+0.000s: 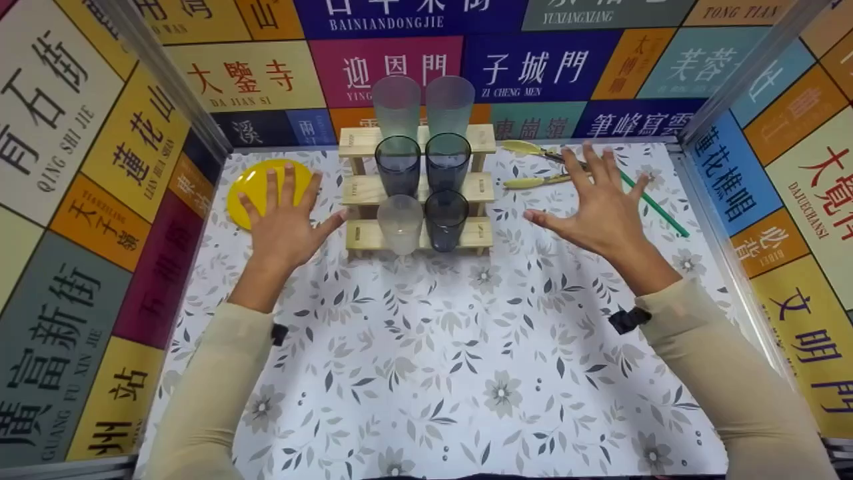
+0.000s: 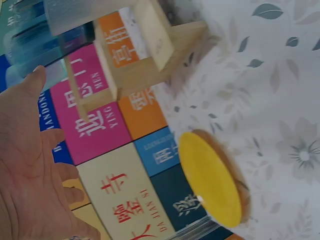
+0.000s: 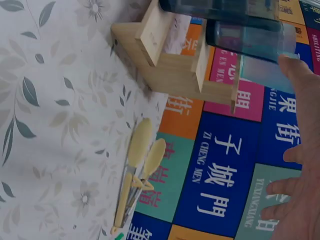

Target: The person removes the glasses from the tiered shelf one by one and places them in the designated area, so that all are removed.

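My left hand (image 1: 276, 230), fingers spread wide and palm down, overlaps a yellow plate (image 1: 243, 183) in the head view. The left wrist view shows that plate (image 2: 210, 180) lying apart from the hand. My right hand (image 1: 603, 213) is likewise spread over the back right of the table, holding nothing. Under its fingers lie pale-yellow-tipped tongs (image 1: 526, 183) and a thin green stick (image 1: 656, 205). Between the hands a three-step wooden rack (image 1: 358, 191) bears cups in pairs: frosted cups (image 1: 397, 107) on top, dark cups (image 1: 446, 163) midway, a frosted cup (image 1: 400, 227) and a dark cup (image 1: 446, 223) below.
A white tablecloth (image 1: 426, 373) with grey leaves and flowers covers the table. Panels with coloured lettered tiles (image 1: 393, 70) stand at the back and both sides. Metal frame posts (image 1: 753, 73) mark the corners. Dark bands (image 1: 630, 321) sit at the sleeve cuffs.
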Tool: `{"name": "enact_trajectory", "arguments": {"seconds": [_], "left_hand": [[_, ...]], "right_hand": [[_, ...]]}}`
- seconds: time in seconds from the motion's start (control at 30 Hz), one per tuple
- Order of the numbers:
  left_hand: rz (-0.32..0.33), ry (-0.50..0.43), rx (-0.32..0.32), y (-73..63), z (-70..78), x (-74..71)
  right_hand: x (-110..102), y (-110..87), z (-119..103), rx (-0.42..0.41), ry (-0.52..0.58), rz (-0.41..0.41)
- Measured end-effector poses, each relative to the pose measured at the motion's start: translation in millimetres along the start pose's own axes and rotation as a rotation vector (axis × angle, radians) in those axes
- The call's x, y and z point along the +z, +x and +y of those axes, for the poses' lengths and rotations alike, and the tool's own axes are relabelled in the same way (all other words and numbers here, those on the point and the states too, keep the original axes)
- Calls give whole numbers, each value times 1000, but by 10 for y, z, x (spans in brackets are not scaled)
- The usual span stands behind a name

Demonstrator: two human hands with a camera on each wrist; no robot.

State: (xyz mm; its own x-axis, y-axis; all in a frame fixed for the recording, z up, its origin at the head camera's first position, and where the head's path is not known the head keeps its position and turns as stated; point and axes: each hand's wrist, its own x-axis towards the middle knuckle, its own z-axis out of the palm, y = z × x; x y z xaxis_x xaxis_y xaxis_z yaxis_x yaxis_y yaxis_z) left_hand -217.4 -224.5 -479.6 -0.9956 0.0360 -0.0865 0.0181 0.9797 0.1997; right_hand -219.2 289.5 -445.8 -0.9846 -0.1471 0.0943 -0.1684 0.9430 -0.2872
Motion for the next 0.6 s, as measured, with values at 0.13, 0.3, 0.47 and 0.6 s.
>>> {"name": "enact_trajectory", "arguments": {"seconds": [0.13,0.3,0.47,0.6], "left_hand": [[-33,-6,18,32,-56,178],[-75,-16,52,62,-114,410],[-126,-23,62,112,-140,613],[-160,-38,72,151,-155,724]], "right_hand": [[146,65,-105,-82,43,48],[310,124,-264,-127,89,16],[472,177,-409,-151,114,-41],[605,215,-526,-200,143,-48]]}}
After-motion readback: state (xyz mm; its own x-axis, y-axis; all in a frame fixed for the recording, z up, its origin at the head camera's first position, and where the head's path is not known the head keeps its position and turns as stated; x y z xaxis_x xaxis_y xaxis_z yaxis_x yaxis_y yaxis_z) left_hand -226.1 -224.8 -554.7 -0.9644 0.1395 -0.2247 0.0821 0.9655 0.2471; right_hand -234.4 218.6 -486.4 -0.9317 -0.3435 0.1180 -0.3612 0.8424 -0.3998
